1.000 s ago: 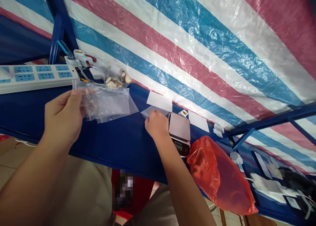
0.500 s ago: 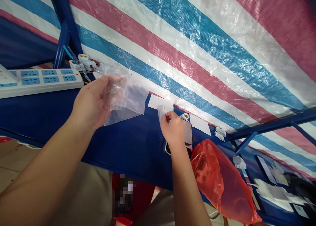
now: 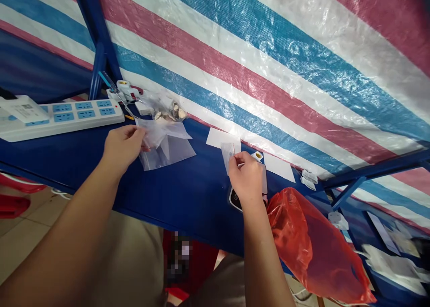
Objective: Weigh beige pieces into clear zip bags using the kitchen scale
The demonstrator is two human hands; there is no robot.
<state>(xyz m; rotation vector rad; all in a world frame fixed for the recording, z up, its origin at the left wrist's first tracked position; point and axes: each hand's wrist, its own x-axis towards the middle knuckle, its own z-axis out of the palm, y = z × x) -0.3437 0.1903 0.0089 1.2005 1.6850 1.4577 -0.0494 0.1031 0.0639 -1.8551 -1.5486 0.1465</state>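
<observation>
My left hand [image 3: 124, 146] is closed in a pinch on the edge of a clear plastic bag [image 3: 168, 152], which lies against the blue table. Just behind it, another clear bag [image 3: 173, 110] holds several pale and dark pieces too small to name. My right hand [image 3: 246, 175] pinches a small translucent plastic bag [image 3: 227, 154], held upright in front of a white paper [image 3: 215, 138]. Under that hand sits a device with a black front panel and a flat plate [image 3: 235, 200], partly hidden by the wrist.
A white power strip [image 3: 83, 114] lies at the left, beside a blue-handled screwdriver [image 3: 109, 81] and white lamp holders [image 3: 124, 90]. A red plastic bag [image 3: 302, 235] hangs over the table's right front. Striped sheeting [image 3: 235, 74] forms the back wall.
My left hand has lowered toward the table with the clear bag, uncovering the bag of pieces behind it. My right hand keeps its pinch with little movement. The view has shifted slightly left.
</observation>
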